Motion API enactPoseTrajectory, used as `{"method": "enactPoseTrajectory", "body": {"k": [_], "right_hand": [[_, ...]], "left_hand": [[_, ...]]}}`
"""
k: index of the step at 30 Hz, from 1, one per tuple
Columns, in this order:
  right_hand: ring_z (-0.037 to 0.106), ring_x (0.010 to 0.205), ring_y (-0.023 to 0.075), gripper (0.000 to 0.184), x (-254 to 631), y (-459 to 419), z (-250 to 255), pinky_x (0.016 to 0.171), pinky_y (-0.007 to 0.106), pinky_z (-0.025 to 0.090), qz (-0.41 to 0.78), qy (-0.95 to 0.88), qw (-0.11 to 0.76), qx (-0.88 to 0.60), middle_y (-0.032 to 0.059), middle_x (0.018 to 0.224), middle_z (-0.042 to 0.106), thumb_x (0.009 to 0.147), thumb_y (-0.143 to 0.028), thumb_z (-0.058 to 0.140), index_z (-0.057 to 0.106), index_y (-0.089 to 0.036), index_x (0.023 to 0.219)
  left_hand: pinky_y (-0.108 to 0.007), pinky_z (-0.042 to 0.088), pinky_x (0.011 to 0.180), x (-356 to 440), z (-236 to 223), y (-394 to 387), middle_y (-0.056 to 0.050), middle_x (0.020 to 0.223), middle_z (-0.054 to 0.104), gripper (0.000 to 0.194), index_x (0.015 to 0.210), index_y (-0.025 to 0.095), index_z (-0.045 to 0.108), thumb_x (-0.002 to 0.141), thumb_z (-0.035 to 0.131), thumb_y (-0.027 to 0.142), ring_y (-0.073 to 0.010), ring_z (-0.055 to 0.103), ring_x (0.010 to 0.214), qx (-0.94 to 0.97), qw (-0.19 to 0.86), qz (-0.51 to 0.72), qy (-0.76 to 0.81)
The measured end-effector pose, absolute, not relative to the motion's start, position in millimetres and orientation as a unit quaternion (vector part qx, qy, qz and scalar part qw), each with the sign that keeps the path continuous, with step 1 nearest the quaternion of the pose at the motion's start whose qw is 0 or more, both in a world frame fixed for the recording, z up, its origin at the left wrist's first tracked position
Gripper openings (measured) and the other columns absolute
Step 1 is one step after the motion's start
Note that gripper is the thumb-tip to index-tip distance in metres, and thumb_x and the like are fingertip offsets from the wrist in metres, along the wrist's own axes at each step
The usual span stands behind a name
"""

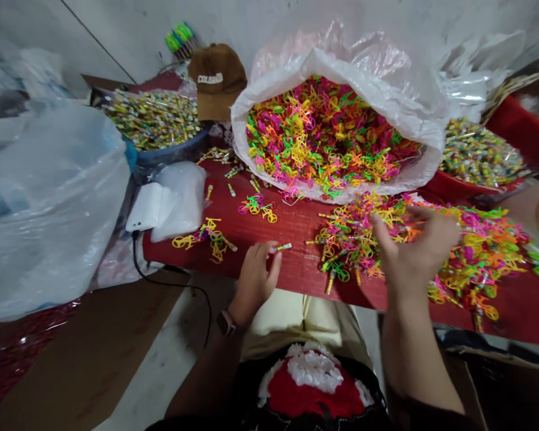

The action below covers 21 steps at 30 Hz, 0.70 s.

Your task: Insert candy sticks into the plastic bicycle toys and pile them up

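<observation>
My left hand pinches a small striped candy stick between its fingertips, just above the red wooden table. My right hand hovers with fingers spread over a heap of neon plastic bicycle-shaped pieces, touching or almost touching them. Some pieces have striped sticks attached. Smaller clusters of these pieces lie left of my left hand. Behind them, a white sack holds a large mass of the same pieces.
A blue tub and a red tub hold wrapped sticks. A brown cap sits behind the table. A white power bank trails a black cable. Plastic sheeting bulges at left, and the table's front edge crosses my lap.
</observation>
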State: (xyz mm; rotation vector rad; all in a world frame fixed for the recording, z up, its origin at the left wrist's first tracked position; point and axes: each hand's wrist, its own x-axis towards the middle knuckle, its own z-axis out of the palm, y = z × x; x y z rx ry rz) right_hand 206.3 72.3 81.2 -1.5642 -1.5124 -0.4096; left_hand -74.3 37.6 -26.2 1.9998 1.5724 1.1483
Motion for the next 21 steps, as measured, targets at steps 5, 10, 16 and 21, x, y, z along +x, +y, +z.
{"method": "enactPoseTrajectory", "body": {"k": [5, 10, 16, 21], "right_hand": [[0.059, 0.112, 0.03, 0.024, 90, 114, 56, 0.102, 0.044, 0.045, 0.099, -0.83, 0.224, -0.502, 0.0135, 0.116, 0.07, 0.106, -0.03, 0.053, 0.073, -0.02, 0.116], [0.054, 0.134, 0.0348, 0.036, 25, 164, 31, 0.107, 0.048, 0.048, 0.165, -0.83, 0.044, -0.531, 0.0162, 0.14, 0.063, 0.106, -0.026, 0.053, 0.067, -0.023, 0.139], [0.072, 0.111, 0.0366, 0.039, 27, 160, 31, 0.094, 0.044, 0.055, 0.162, -0.802, 0.036, -0.574, 0.0252, 0.117, 0.074, 0.091, -0.013, 0.066, 0.064, -0.006, 0.13], [0.076, 0.101, 0.0344, 0.031, 62, 151, 49, 0.086, 0.041, 0.055, 0.17, -0.774, 0.076, -0.605, 0.0241, 0.109, 0.077, 0.093, -0.015, 0.064, 0.064, -0.008, 0.124]], "left_hand": [[-0.052, 0.047, 0.098, -77, -32, 78, -0.017, 0.111, 0.061, 0.019, 0.113, 0.012, 0.063, 0.098, 0.063, 0.024, -0.0339, 0.056, 0.107, 0.766, 0.123, 0.237, 0.585], [-0.047, 0.05, 0.09, -80, -46, 64, -0.014, 0.102, 0.06, 0.007, 0.099, 0.016, 0.058, 0.099, 0.051, 0.013, -0.0302, 0.057, 0.096, 0.75, 0.129, 0.25, 0.598], [-0.037, 0.051, 0.08, -101, -38, 33, -0.006, 0.094, 0.063, 0.004, 0.103, 0.021, 0.052, 0.104, 0.05, 0.023, -0.0226, 0.062, 0.084, 0.631, 0.272, 0.38, 0.619], [-0.033, 0.052, 0.087, -93, -32, 27, -0.007, 0.104, 0.067, 0.022, 0.123, 0.019, 0.058, 0.107, 0.049, 0.031, -0.0191, 0.064, 0.092, 0.561, 0.367, 0.482, 0.565]]}}
